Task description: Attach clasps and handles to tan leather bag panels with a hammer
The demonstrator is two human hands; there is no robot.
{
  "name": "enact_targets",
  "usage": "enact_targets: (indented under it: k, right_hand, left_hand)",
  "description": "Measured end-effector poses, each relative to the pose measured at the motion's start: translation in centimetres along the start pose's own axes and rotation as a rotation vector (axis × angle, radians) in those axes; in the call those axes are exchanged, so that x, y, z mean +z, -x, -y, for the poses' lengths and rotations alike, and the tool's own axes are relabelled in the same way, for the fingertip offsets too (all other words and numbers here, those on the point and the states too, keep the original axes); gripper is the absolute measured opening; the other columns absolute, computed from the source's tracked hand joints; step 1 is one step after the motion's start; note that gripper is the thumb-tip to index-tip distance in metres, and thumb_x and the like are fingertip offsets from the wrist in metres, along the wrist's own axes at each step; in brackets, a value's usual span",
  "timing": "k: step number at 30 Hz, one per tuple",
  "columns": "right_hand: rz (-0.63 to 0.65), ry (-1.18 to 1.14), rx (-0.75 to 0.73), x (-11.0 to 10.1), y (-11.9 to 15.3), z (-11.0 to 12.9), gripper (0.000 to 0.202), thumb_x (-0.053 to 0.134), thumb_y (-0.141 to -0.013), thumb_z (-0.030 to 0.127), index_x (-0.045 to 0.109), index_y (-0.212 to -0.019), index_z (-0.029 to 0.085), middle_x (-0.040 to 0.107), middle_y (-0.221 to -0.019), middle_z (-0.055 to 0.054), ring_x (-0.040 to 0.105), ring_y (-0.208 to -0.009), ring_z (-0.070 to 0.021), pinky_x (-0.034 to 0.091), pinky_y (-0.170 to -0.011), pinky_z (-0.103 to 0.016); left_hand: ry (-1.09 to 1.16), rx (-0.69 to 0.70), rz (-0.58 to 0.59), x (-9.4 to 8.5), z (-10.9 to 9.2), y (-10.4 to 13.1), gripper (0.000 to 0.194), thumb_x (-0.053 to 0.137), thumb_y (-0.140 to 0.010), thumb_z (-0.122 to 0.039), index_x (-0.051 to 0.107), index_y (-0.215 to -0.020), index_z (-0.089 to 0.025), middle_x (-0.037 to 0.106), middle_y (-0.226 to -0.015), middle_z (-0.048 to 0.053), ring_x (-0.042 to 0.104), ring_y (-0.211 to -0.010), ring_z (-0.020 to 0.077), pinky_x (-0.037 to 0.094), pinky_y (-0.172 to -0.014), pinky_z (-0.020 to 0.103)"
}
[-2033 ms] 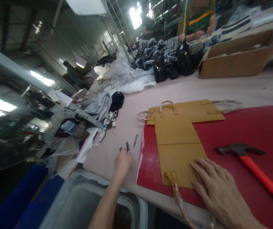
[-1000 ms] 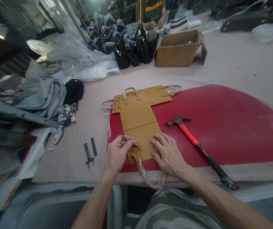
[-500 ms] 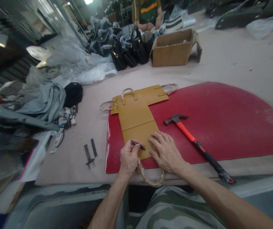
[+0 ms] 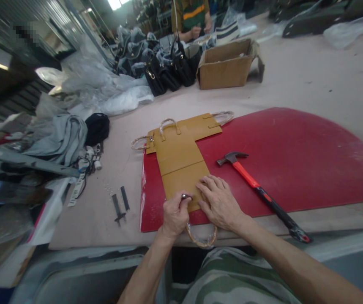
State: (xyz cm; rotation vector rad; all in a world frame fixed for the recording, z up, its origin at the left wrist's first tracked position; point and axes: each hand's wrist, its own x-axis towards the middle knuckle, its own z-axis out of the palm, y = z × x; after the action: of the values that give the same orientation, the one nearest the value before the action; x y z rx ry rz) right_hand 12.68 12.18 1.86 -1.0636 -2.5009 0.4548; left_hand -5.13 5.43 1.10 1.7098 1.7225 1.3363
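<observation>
My left hand [image 4: 175, 214] is closed around a short, dark metal rod [image 4: 185, 196], its rounded shiny end showing above the fingers. Its lower tip is hidden by the hand, over the near end of a mustard leather bag panel [image 4: 181, 147]. My right hand [image 4: 219, 202] lies spread, its fingertips on the panel's right edge. A plastic-wrapped handle [image 4: 203, 244] loops over the table edge between my wrists. Under the panel is a red board [image 4: 292, 160]. A claw hammer [image 4: 251, 181] with a red and black handle rests on that board, right of my right hand.
Two dark punch-like tools [image 4: 118, 211] lie on the table [image 4: 95, 223] at left. Farther back are a cardboard box [image 4: 224, 71], several black bags [image 4: 165, 78] and plastic wrapping [image 4: 114, 99]. Another person [image 4: 194, 21] works across the table. A dark cap [image 4: 97, 126] lies beside grey cloth.
My left hand has turned the metal rod from lying slanted to standing more end-on, and shifted slightly right. My right hand stays on the panel.
</observation>
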Motion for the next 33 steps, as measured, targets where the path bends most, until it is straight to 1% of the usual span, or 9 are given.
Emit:
enact_targets:
  k: [5, 10, 15, 18, 20, 23, 25, 29, 33]
  right_hand:
    - [-0.009, -0.001, -0.007, -0.1, 0.2, 0.0, 0.040, 0.057, -0.093, 0.028, 0.059, -0.130, 0.016, 0.050, -0.142, -0.015, 0.038, -0.134, -0.0334, 0.030, -0.114, -0.050]
    - [-0.028, -0.027, -0.011, 0.3, 0.2, 0.1, 0.038, 0.060, -0.091, 0.027, 0.060, -0.127, 0.015, 0.052, -0.139, -0.015, 0.039, -0.133, -0.0336, 0.031, -0.114, -0.051]
    - [-0.056, -0.058, -0.005, -1.0, 0.2, -1.7, 0.032, 0.061, -0.091, 0.027, 0.064, -0.119, 0.013, 0.057, -0.132, -0.016, 0.048, -0.124, -0.0311, 0.041, -0.106, -0.046]
    - [-0.112, 0.123, 0.141, -3.8, 0.9, -4.0, 0.035, 0.059, -0.092, 0.028, 0.061, -0.122, 0.011, 0.057, -0.130, -0.018, 0.053, -0.117, -0.0320, 0.045, -0.099, -0.044]
    - [-0.031, 0.274, 0.293, -5.8, 1.6, -5.5, 0.035, 0.059, -0.090, 0.029, 0.060, -0.120, 0.010, 0.060, -0.119, -0.019, 0.057, -0.106, -0.0328, 0.047, -0.089, -0.043]
    - [0.141, 0.334, 0.470, -7.7, 2.7, -7.1, 0.017, 0.054, -0.089, 0.021, 0.060, -0.102, 0.011, 0.060, -0.097, -0.015, 0.059, -0.084, -0.0271, 0.043, -0.071, -0.035]
    - [0.170, 0.115, 0.592, -8.2, 2.9, -7.6, 0.005, 0.054, -0.083, 0.014, 0.055, -0.088, 0.015, 0.057, -0.083, -0.009, 0.054, -0.070, -0.0202, 0.037, -0.061, -0.030]
    - [0.260, -0.795, 0.951, -8.7, 2.2, -6.7, 0.016, 0.056, -0.071, 0.018, 0.049, -0.084, 0.019, 0.046, -0.065, 0.002, 0.041, -0.052, -0.0119, 0.033, -0.048, -0.024]
    - [0.297, -1.047, 0.991, -9.9, 1.4, -4.2, 0.017, 0.053, -0.073, 0.029, 0.041, -0.082, 0.021, 0.039, -0.063, 0.006, 0.029, -0.043, -0.0069, 0.028, -0.041, -0.021]
  left_hand:
    - [-0.014, 0.079, 0.082, -0.4, 0.0, -0.4, 0.016, 0.053, -0.094, -0.015, 0.068, -0.100, -0.021, 0.076, -0.094, 0.003, 0.073, -0.086, 0.0145, 0.058, -0.081, 0.024]
    - [0.063, -0.084, 0.078, -0.4, -0.4, -1.4, 0.014, 0.053, -0.094, -0.018, 0.066, -0.089, -0.020, 0.073, -0.083, 0.001, 0.071, -0.076, 0.0132, 0.056, -0.072, 0.022]
    - [0.036, -0.072, 0.069, 0.1, 0.1, -1.5, 0.014, 0.052, -0.094, -0.019, 0.063, -0.086, -0.019, 0.072, -0.080, 0.001, 0.069, -0.073, 0.0130, 0.054, -0.071, 0.022]
    - [0.013, -0.030, 0.066, 0.2, 0.4, -1.2, 0.013, 0.051, -0.094, -0.018, 0.063, -0.089, -0.019, 0.072, -0.082, 0.002, 0.069, -0.075, 0.0135, 0.054, -0.072, 0.022]
    - [-0.007, 0.003, 0.085, 0.2, 0.6, -1.1, 0.013, 0.050, -0.094, -0.016, 0.063, -0.090, -0.019, 0.071, -0.082, 0.003, 0.069, -0.077, 0.0141, 0.054, -0.074, 0.023]
    - [-0.025, 0.034, 0.122, 0.1, 0.6, -1.0, 0.013, 0.050, -0.094, -0.016, 0.063, -0.090, -0.019, 0.071, -0.084, 0.004, 0.069, -0.079, 0.0149, 0.054, -0.075, 0.024]
    - [-0.017, 0.032, 0.141, 0.0, 0.7, -1.1, 0.012, 0.050, -0.094, -0.016, 0.062, -0.091, -0.019, 0.071, -0.084, 0.004, 0.069, -0.079, 0.0153, 0.053, -0.075, 0.024]
    - [0.007, 0.004, 0.174, -0.2, 0.9, -1.4, 0.011, 0.051, -0.094, -0.017, 0.062, -0.091, -0.019, 0.072, -0.085, 0.004, 0.069, -0.079, 0.0155, 0.053, -0.074, 0.024]
    - [0.021, 0.018, 0.173, -0.1, 1.2, -1.3, 0.013, 0.050, -0.093, -0.016, 0.062, -0.090, -0.019, 0.072, -0.085, 0.004, 0.069, -0.079, 0.0156, 0.052, -0.074, 0.024]
